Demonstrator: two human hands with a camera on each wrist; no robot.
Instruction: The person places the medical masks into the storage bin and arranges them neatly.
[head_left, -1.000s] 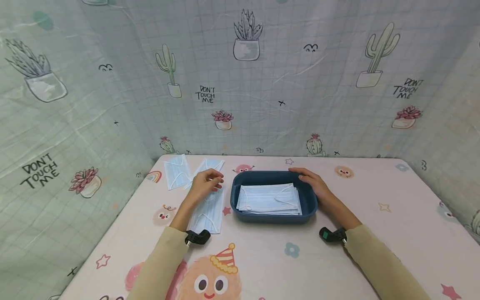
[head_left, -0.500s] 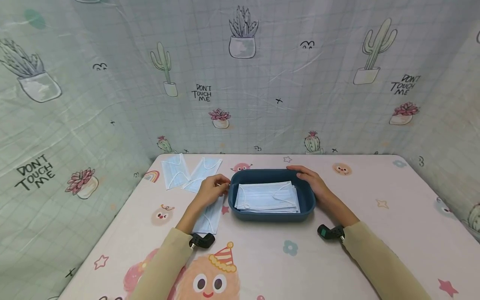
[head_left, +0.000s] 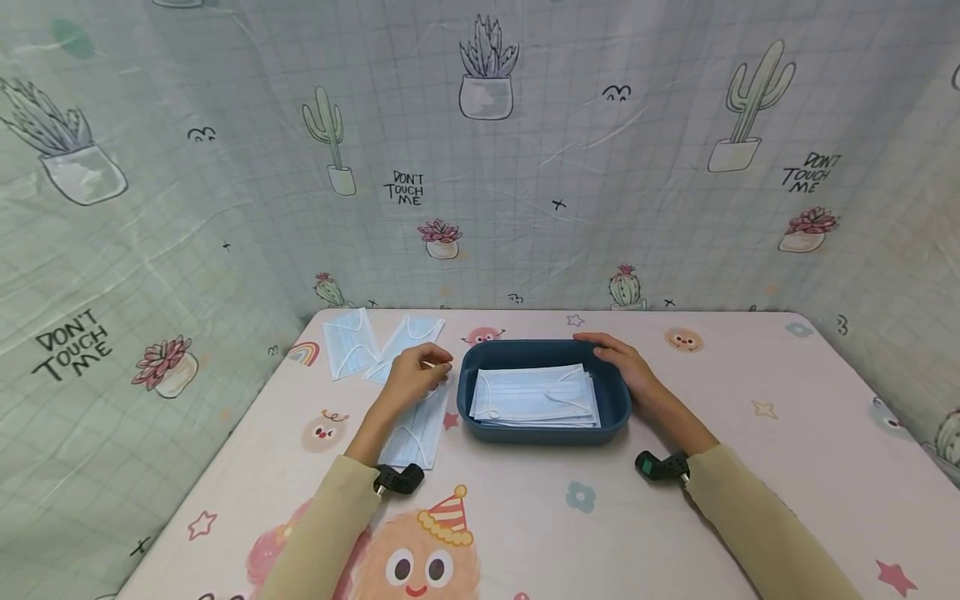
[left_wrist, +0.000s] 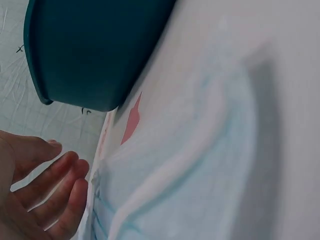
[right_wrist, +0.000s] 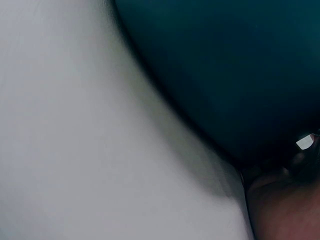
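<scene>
A dark blue plastic box (head_left: 543, 435) stands mid-table with a stack of light blue face masks (head_left: 534, 396) inside it. My right hand (head_left: 630, 367) holds the box at its far right corner, fingers curved around the rim; the right wrist view shows only part of that hand (right_wrist: 285, 210) against the box wall. My left hand (head_left: 411, 375) hovers above a loose face mask (head_left: 415, 437) left of the box. Its fingers (left_wrist: 52, 192) are loosely bent with nothing between them, apart from the box in the left wrist view.
Two more loose face masks, one at the far left (head_left: 350, 342) and one beside it (head_left: 412, 333), lie near the table's back edge. A patterned cloth (head_left: 555, 167) hangs behind the table. The tablecloth (head_left: 675, 517) carries printed cartoons.
My left hand first moved right to the box's left edge, then drew back left over the loose mask. My right hand has stayed on the box.
</scene>
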